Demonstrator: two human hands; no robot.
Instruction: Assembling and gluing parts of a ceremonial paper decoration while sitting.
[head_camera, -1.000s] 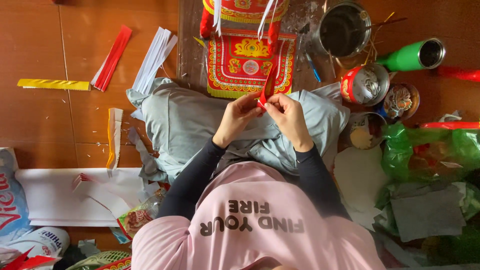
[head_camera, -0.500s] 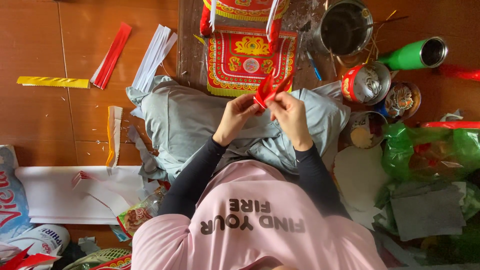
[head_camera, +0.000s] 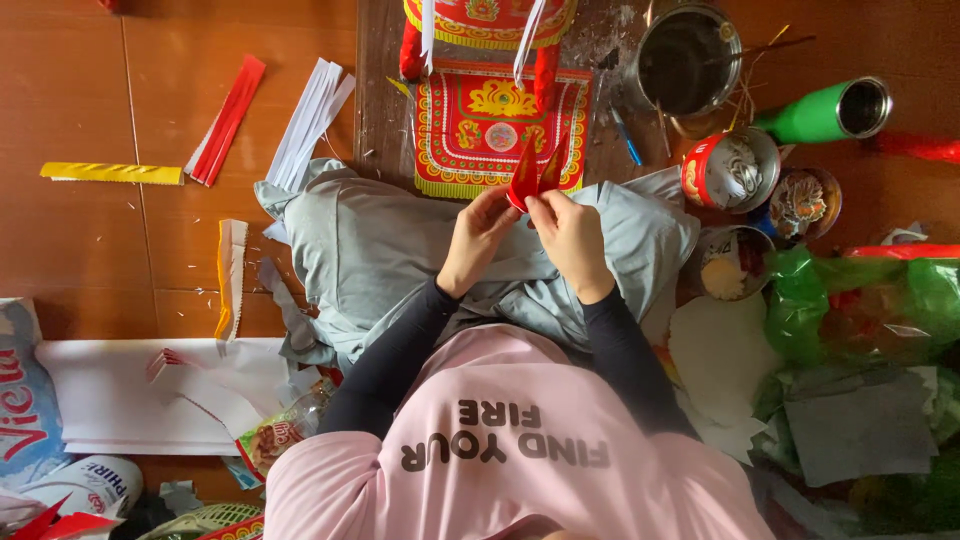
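Both my hands meet over my lap, in front of my crossed legs in grey trousers. My left hand (head_camera: 478, 238) and my right hand (head_camera: 572, 238) pinch the lower end of a small folded red paper piece (head_camera: 533, 172) between the fingertips. Its two pointed tips stand upward. Just beyond it lies a red and yellow ornamented paper panel (head_camera: 470, 120) on a dark wooden board (head_camera: 380, 90).
Red strips (head_camera: 228, 120), white strips (head_camera: 312, 120) and a yellow strip (head_camera: 110, 173) lie on the brown floor to the left. A metal pot (head_camera: 688, 60), open tins (head_camera: 730, 170), a green tube (head_camera: 825, 112) and green plastic bags (head_camera: 860, 300) crowd the right. White sheets (head_camera: 110, 395) lie at lower left.
The red paper piece has been turned and folded between my fingers, and its tips now point up. My hands stay in the same place over my lap.
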